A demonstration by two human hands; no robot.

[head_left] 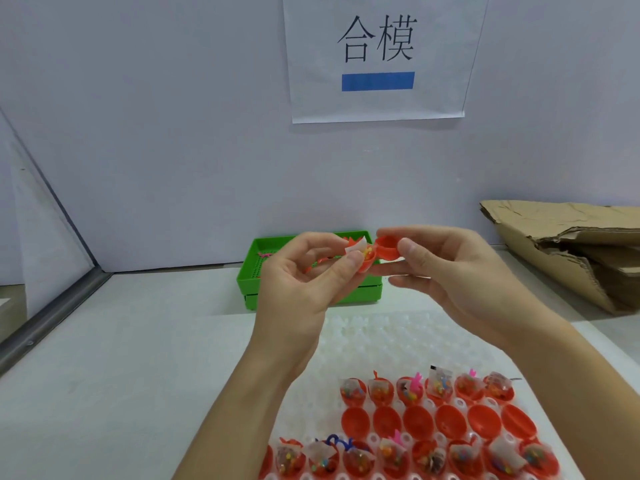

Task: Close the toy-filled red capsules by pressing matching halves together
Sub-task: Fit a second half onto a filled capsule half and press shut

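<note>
I hold an open red capsule above the table. My left hand (304, 271) pinches the toy-filled half (366, 262), with a small clear bag of beads sticking out of it. My right hand (446, 268) pinches the empty lid half (387, 247), which joins the filled half at the edge. On the white dimpled tray (381, 337) below stand two rows of filled red halves (426, 389) with a row of empty red halves (450, 420) between them.
A green perforated basket (256, 271) sits behind my hands against the wall, with a few small toys in it. Flattened cardboard (571, 251) lies at the right. A metal frame edge (52, 310) runs along the left side of the white table.
</note>
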